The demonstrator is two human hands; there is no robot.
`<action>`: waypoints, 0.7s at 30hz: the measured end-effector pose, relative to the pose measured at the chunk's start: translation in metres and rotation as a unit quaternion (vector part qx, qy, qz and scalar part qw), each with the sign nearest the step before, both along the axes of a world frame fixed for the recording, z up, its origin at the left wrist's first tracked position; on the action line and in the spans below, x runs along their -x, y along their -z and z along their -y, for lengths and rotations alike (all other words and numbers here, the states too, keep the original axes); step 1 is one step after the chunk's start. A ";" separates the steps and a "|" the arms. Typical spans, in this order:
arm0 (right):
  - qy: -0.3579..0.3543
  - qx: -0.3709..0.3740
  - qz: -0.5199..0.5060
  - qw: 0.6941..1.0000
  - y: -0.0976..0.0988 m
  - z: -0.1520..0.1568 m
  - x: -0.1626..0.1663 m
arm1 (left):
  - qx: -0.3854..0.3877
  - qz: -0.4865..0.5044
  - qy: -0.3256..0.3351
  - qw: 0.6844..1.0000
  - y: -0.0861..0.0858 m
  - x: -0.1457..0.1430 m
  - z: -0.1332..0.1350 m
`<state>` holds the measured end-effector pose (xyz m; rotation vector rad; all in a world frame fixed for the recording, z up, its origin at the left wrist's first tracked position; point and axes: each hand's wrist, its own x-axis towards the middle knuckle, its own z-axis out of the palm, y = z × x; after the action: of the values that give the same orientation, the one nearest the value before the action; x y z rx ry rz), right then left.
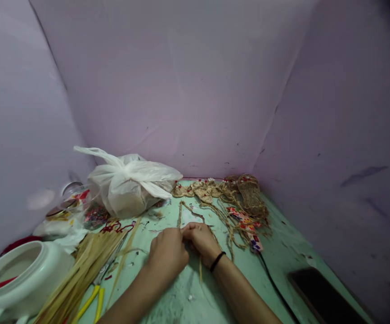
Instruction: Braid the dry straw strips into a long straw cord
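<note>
My left hand [169, 251] and my right hand [202, 240] meet at the middle of the green tabletop, fingers closed in a pinch. Between them they grip a braided straw-coloured cord [192, 211], which loops up beyond the fingers and back down past the right wrist. A loose pale strand [200, 271] hangs below the right hand. The exact spot of the grip is hidden by the fingers. Left of my hands lies a bundle of flat dry fibre strips [87, 265], with a yellow-handled metal tool [95, 294] beside it.
A knotted white plastic bag [130, 189] stands at the back left, a white pot [29, 274] at front left. Beaded woven pieces [203, 191] and a cord roll [249, 193] lie at the back. A flower-patterned device [248, 227] trails a black cable [275, 283] near a phone [323, 294].
</note>
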<state>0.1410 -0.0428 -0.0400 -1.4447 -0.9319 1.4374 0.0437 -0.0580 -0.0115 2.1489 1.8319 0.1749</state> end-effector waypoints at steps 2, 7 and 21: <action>-0.012 -0.012 -0.012 1.000 0.003 0.000 -0.002 | -0.004 -0.013 0.016 1.000 -0.002 -0.003 0.005; -0.077 -0.004 -0.051 0.996 0.009 -0.001 -0.010 | 0.025 0.068 0.019 0.997 -0.017 0.021 -0.022; -0.080 -0.017 -0.035 0.996 0.009 -0.002 -0.008 | 0.036 0.066 -0.015 0.997 -0.008 0.022 -0.030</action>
<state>0.1489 -0.0411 -0.0489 -1.3114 -1.0425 1.5716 0.0214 -0.0280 -0.0033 2.0131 1.7691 0.2477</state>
